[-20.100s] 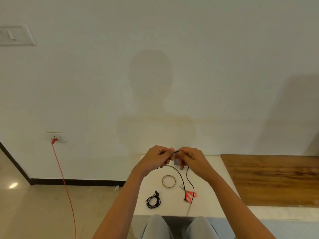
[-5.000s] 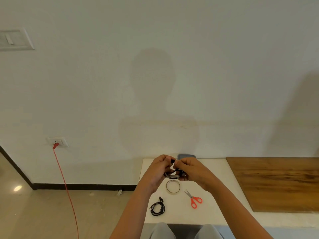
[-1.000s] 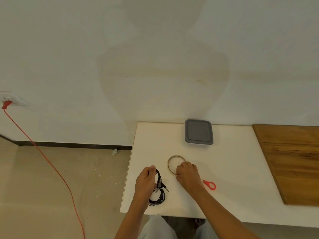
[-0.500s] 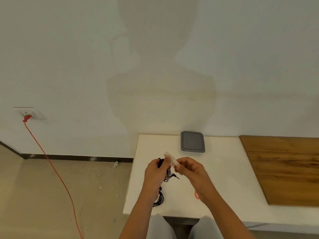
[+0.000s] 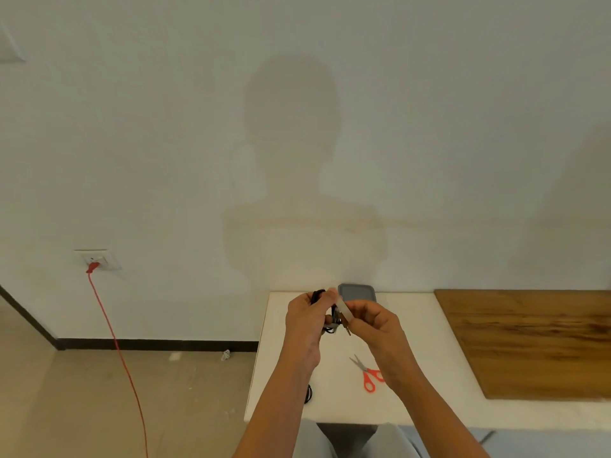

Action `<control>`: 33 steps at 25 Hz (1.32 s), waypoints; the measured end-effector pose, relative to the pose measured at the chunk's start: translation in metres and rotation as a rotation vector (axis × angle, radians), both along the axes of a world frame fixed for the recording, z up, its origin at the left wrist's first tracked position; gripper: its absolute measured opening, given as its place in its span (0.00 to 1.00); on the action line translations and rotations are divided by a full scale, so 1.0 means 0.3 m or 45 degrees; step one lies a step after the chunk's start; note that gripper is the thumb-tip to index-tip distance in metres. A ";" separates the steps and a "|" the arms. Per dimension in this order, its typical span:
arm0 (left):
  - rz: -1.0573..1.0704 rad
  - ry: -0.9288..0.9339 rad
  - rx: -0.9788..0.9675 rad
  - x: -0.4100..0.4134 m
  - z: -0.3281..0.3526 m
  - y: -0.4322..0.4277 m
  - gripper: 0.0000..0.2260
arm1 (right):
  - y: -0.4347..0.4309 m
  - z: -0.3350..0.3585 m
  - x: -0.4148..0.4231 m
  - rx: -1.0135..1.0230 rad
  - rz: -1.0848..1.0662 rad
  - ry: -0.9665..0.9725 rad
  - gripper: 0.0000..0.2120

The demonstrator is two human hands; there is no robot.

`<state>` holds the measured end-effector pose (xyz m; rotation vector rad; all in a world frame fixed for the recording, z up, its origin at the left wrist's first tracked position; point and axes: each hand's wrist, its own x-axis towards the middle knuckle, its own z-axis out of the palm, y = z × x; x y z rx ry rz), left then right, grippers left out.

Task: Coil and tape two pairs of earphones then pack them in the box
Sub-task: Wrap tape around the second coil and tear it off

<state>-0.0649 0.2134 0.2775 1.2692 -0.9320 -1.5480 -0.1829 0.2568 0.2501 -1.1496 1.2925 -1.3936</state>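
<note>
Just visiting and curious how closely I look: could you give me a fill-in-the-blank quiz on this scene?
The left hand grips a coil of thin ____ earphones.
The right hand pinches a short clear strip of ____.
The metal scissors lying on the white table have ____ handles.
Missing words: black, tape, red.

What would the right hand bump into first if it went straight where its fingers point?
Probably the coiled earphones gripped in the left hand. They are just past the tape strip the right hand pinches, though depth is unclear.
</note>
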 end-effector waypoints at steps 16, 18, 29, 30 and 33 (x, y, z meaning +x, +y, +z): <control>0.006 0.233 -0.066 -0.004 0.174 0.176 0.06 | 0.171 0.133 0.012 -0.206 -0.027 -0.065 0.17; 0.008 0.233 -0.077 -0.003 0.176 0.177 0.06 | 0.177 0.135 0.010 -0.214 -0.026 -0.063 0.18; 0.013 0.380 0.019 0.011 0.191 0.168 0.08 | 0.190 0.174 -0.011 -0.237 0.003 0.137 0.15; 0.011 0.407 0.046 0.013 0.191 0.166 0.08 | 0.190 0.175 -0.017 -0.235 -0.031 0.162 0.13; -0.069 0.380 0.014 0.008 0.186 0.171 0.13 | 0.185 0.184 -0.017 -0.231 -0.098 0.144 0.09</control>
